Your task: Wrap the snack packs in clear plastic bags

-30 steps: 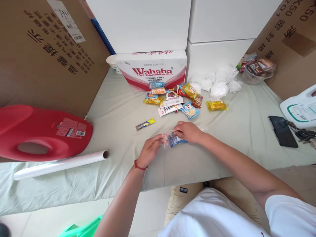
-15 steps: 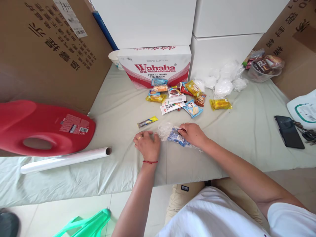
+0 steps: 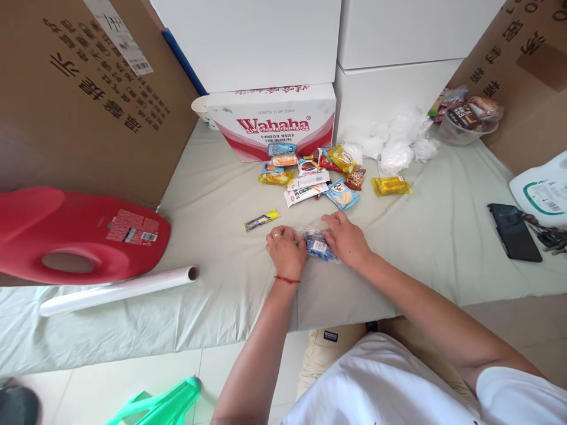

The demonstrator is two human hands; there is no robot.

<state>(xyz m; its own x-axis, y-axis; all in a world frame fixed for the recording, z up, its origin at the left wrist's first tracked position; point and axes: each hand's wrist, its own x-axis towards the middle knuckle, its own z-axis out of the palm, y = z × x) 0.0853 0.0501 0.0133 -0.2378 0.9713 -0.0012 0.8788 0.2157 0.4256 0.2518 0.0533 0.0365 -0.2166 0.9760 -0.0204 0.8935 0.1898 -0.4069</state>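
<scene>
Left hand (image 3: 287, 251), right hand (image 3: 348, 239) flank blue packet (image 3: 318, 247).

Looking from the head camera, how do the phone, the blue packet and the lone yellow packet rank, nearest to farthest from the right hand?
1. Blue packet: just left of the right hand.
2. Lone yellow packet: ahead, to the right.
3. Phone: far right, beside keys.

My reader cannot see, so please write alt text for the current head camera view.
The person's left hand and right hand are on either side of a blue packet with clear plastic, on a cloth-covered table. Wrapped snacks lie beyond, near a water box.
</scene>
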